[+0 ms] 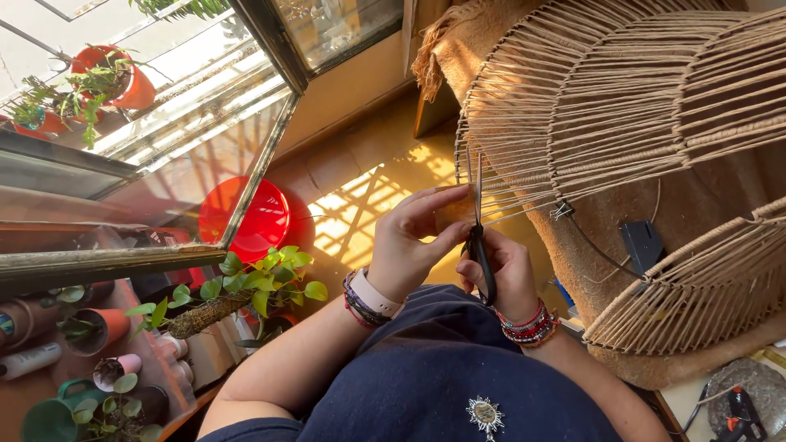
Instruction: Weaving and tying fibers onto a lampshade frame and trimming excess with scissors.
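Observation:
My right hand point(509, 274) grips black-handled scissors point(478, 237), blades pointing up at the lower edge of a large wire lampshade frame point(622, 106) wrapped in beige jute cord. My left hand point(413, 241) pinches the cord by its fingertips right beside the blades, at the frame's left rim. Both wrists wear beaded bracelets. A second cord-wrapped frame point(696, 286) lies lower right.
A red round stool point(254, 217) stands on the sunlit floor by an open window point(164, 164). A leafy potted plant point(254, 286) and several small pots point(98, 327) sit to the left. A glue gun point(741, 409) lies bottom right. A small black box point(643, 241) hangs inside the frame.

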